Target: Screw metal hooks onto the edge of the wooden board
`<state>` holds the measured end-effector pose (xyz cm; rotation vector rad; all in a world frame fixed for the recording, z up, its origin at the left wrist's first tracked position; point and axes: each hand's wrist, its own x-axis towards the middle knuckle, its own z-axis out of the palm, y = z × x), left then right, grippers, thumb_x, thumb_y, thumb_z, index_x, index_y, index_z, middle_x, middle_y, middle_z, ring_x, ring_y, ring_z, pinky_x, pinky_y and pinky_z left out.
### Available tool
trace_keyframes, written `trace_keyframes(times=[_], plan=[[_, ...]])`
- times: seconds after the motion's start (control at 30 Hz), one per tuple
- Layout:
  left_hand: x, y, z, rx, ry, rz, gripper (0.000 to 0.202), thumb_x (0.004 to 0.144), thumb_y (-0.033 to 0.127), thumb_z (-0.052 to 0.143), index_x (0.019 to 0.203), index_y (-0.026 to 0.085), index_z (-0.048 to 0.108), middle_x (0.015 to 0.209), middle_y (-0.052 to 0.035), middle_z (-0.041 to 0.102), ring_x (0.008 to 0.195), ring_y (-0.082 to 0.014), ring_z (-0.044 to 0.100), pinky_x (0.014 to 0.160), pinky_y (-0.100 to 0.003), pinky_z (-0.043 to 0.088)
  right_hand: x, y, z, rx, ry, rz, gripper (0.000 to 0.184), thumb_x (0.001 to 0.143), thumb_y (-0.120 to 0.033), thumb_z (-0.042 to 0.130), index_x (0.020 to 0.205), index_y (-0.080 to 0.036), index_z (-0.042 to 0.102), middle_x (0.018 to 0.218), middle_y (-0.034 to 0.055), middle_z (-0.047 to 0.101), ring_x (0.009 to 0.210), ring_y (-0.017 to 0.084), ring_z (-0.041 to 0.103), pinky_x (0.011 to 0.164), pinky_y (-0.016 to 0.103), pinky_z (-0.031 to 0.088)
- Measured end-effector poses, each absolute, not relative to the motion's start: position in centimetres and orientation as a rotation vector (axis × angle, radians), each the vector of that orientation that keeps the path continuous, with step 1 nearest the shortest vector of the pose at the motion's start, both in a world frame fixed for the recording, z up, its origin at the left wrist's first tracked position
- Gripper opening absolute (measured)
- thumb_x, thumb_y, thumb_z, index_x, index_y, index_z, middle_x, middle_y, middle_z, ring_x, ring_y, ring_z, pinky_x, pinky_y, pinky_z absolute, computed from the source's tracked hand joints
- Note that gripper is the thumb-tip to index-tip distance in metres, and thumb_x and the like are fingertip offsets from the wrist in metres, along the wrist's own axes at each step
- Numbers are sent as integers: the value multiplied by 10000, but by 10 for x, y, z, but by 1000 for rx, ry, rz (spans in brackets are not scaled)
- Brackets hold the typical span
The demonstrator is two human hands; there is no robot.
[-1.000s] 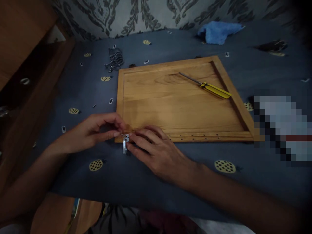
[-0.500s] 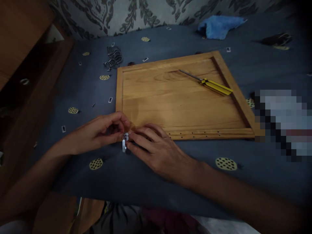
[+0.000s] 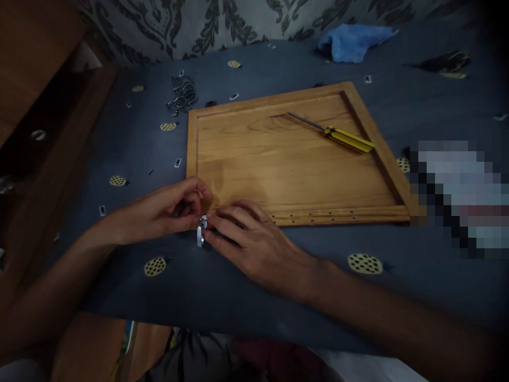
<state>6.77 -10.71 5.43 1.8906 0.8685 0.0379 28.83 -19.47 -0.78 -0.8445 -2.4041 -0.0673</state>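
Dark blue fabric with a pineapple print covers the surface, below a patterned backdrop. From the head view, the wooden panel lies flat just beyond both hands, its recessed face up, apparently so its near edge is within reach. At that edge's left corner, a shiny metal fitting sits between the hands. The right hand has thumb and fingertips bent onto it, seemingly to steady it. The left hand is nearly closed, thumb near curled fingers beside the fitting; whether it pinches something small, I cannot tell. Beyond the right hand, a yellow-handled screwdriver rests on the panel, probably kept handy.
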Motion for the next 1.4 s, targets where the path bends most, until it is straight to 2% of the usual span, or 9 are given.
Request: trace_keyframes(times=[0.27,0.47,0.67,0.9,1.03,1.1,1.27,1.4], plan=[[68,-108,56,1871,867,45,283,977,355,625,1206,200,565,857,16,586,761,-130,529,642,-235,406,287,-195,-9,-830,-2369,-73,296,1085,-134,456,1120,-128,749,1145,83,771,1088,248,633,1002,438,510],[71,-108,58,1823,867,55,256,965,355,646,1165,209,580,840,19,577,768,-131,540,647,-228,420,288,-195,-9,-829,-2386,-85,237,1067,-138,517,1124,-123,746,1150,77,770,1083,252,650,999,427,510],[72,-108,58,1823,875,65,255,962,311,637,1184,202,576,821,27,559,754,-128,534,647,-223,430,286,-194,-8,-828,-2375,-95,303,1086,-135,452,1120,-132,753,1131,70,780,1066,246,651,987,423,514],[71,-106,56,1770,843,86,276,948,296,653,1194,205,568,838,22,595,769,-135,570,694,-241,476,288,-195,-9,-834,-2392,-85,292,1085,-143,463,1144,-131,749,1154,77,773,1100,246,639,1004,427,516],[63,-110,61,1819,878,141,256,973,348,641,1182,212,584,855,9,655,773,-148,614,695,-252,493,289,-195,-8,-838,-2416,-84,313,1088,-140,446,1148,-143,753,1163,81,775,1123,244,636,1009,435,523],[56,-117,63,1911,924,207,278,970,394,672,1177,220,609,911,-8,686,831,-164,646,723,-259,510,289,-194,-7,-842,-2429,-75,311,1087,-143,451,1153,-149,755,1169,78,777,1112,243,644,1006,435,527],[42,-140,54,2173,968,340,578,867,504,819,1329,260,572,1257,-73,682,1167,-272,653,992,-389,546,289,-194,-8,-825,-2435,-56,250,1064,-144,518,1166,-117,744,1203,96,769,1123,265,641,1018,450,516],[42,-151,38,2278,944,361,609,913,482,780,1420,289,503,1317,-91,656,1210,-281,636,1006,-436,550,289,-195,-8,-839,-2457,-44,259,1073,-158,502,1166,-137,743,1210,95,768,1161,265,624,1021,453,509]])
